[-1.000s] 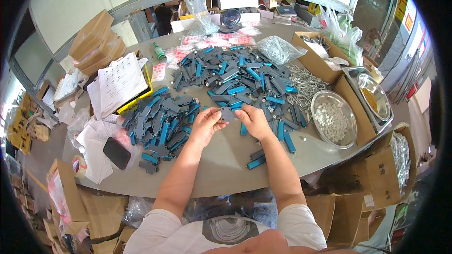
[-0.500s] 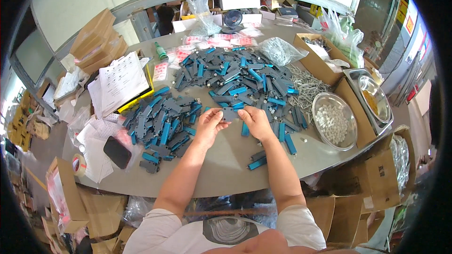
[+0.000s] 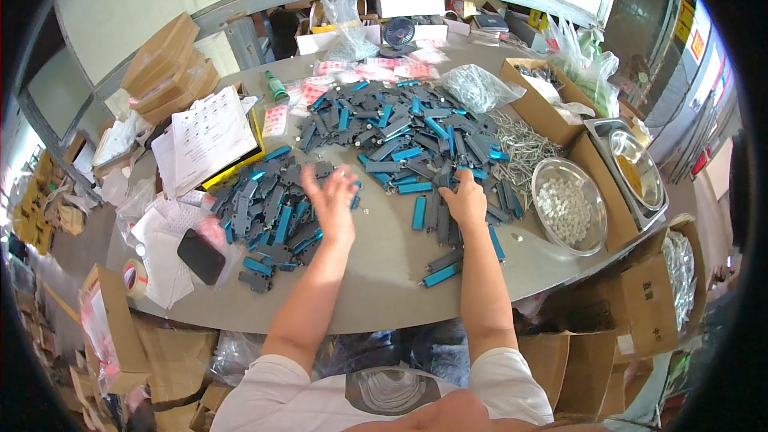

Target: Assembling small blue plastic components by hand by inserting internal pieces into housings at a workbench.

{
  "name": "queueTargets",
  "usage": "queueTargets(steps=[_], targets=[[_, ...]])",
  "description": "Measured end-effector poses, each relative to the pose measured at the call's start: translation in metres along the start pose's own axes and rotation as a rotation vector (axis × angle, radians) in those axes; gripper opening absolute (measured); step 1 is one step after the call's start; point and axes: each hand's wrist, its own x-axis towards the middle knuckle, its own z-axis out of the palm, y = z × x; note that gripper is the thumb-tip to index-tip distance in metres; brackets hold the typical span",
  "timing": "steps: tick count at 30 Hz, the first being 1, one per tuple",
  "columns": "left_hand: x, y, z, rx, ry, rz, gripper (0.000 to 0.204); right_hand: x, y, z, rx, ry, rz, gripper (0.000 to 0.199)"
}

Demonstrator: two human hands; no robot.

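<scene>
My left hand (image 3: 332, 198) hovers with fingers spread at the right edge of the left pile of small oblong dark-grey and blue parts (image 3: 276, 200); nothing shows in its grip. At the near right edge of a larger pile of like parts (image 3: 400, 132), my right hand (image 3: 466, 202) reaches down with thumb and forefinger apart, against several dark-grey pieces. Whether its hidden fingers touch one is unclear. A lone blue part (image 3: 419, 213) lies left of that hand, and a few more (image 3: 442, 273) lie nearer me beside the right forearm.
Long metal pins (image 3: 524, 144) lie by a steel bowl (image 3: 548, 232) of small white pieces on the right. Cardboard boxes (image 3: 552, 92) border that side. Papers (image 3: 212, 140), a black phone (image 3: 200, 257) and a tape roll (image 3: 135, 278) sit left. A small fan (image 3: 398, 32) stands far back.
The dark-grey part that both hands held between them is out of my grasp. My left hand has moved left and spread its fingers; my right has moved right to the larger pile.
</scene>
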Motion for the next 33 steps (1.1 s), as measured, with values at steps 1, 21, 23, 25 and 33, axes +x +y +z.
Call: queueTargets(steps=[1, 21, 23, 25, 33], targets=[[-0.003, -0.009, -0.003, 0.107, -0.128, -0.039, 0.058, 0.001, 0.001, 0.002, 0.048, -0.005, 0.009, 0.040], [-0.034, -0.034, 0.013, 0.013, -0.324, -0.638, 0.024, 0.018, 0.038, -0.043, -0.212, 0.138, 0.421, 0.038], [-0.034, -0.034, 0.012, -0.008, -0.339, -0.646, 0.024, 0.017, 0.037, -0.034, -0.198, 0.127, 0.370, 0.037], [-0.035, -0.035, 0.010, -0.007, -0.371, -0.647, 0.026, 0.022, 0.041, -0.026, -0.186, 0.109, 0.409, 0.036], [-0.037, -0.037, 0.008, 0.001, -0.418, -0.621, 0.036, 0.022, 0.040, -0.020, -0.192, 0.224, 0.278, 0.044]])
